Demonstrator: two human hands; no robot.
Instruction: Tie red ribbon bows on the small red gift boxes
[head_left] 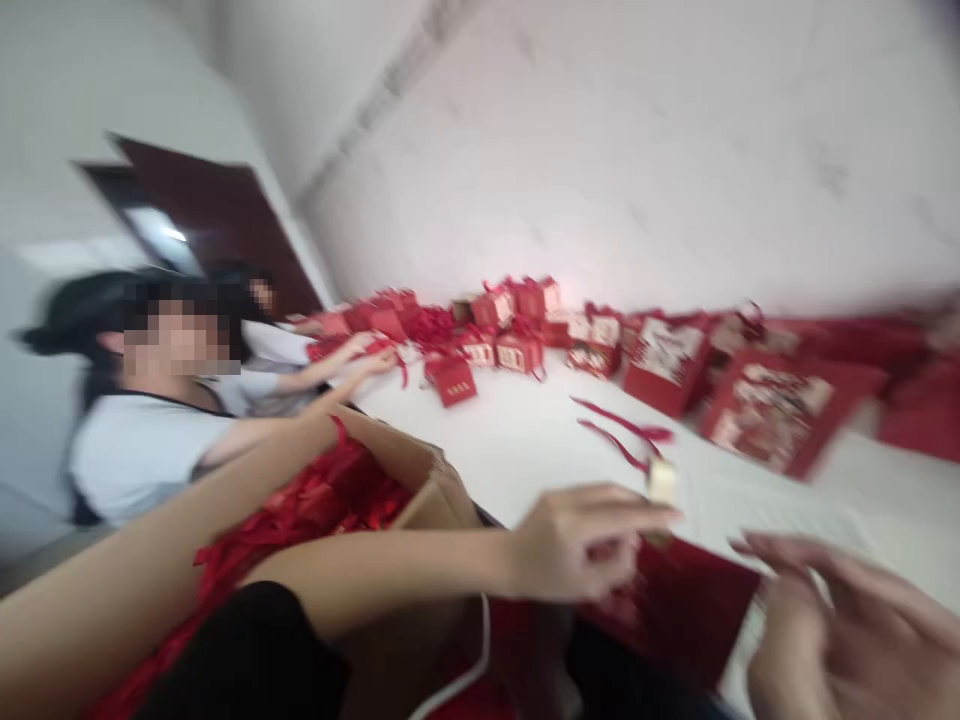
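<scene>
left hand (585, 545) has its fingers pinched on a small pale piece (662, 480) just above the red bag (679, 600) at the near edge of the white surface (525, 440), right hand (840, 630) loose and open beside it, bare room ahead before the red boxes (517, 350), print too blurry to read

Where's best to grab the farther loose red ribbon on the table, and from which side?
Pinch the ribbon near its middle, coming down from above: it lies flat and thin on the white table, clear of the boxes, with no raised edge for a side approach.
</scene>
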